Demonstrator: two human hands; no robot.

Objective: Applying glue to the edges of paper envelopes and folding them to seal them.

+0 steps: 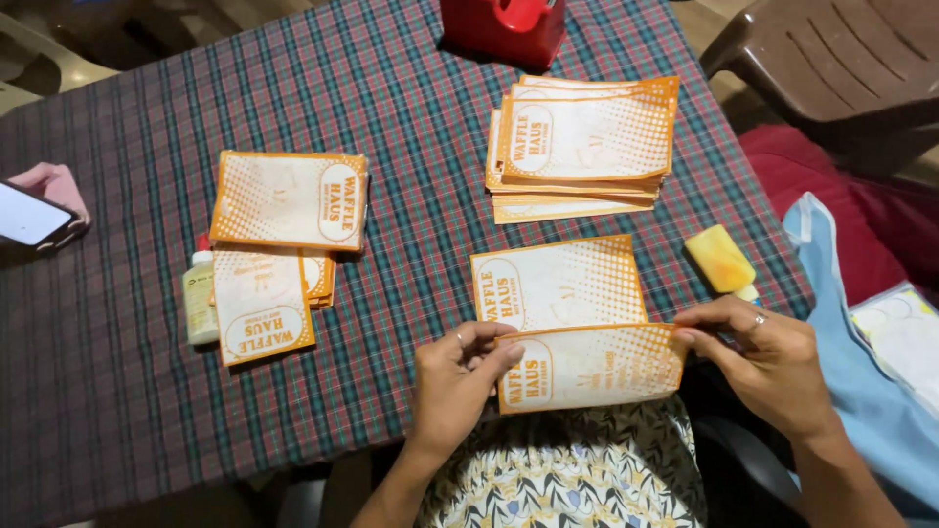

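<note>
Two hands are engaged on one orange-and-white paper sleeve (591,366), held just off the near table edge above a floral-patterned lap (577,474). The sleeve's long axis runs left to right, tilted slightly so the right end sits higher; its printed oval lies at the left end. The left hand (455,381) is closed in a pinch on the sleeve's left short edge, thumb and forefinger meeting at the upper corner. The right hand (768,357) is likewise pinched on the right short edge, fingers curled, a ring visible on one finger. Just beyond, and partly overlapped by the held sleeve, a second sleeve (556,282) lies flat on the plaid tablecloth (411,244), long axis also left to right, oval at the left. To the right of it, a yellow block-shaped object (720,257) rests near the table edge, close to the right hand but apart from it. Left of centre, a small loose pile of sleeves (264,301) is noted, with a glue bottle (201,293) touching its left side. Behind that, a further sleeve (291,198) lies across the pile's far end. Farther right, a taller stack of sleeves (582,147) is recorded. At the far edge stands a red tape dispenser (504,27). At far left, a phone (29,217) is held by another person's hand. A brown plastic chair (831,68) stands beyond the table's right corner.
</note>
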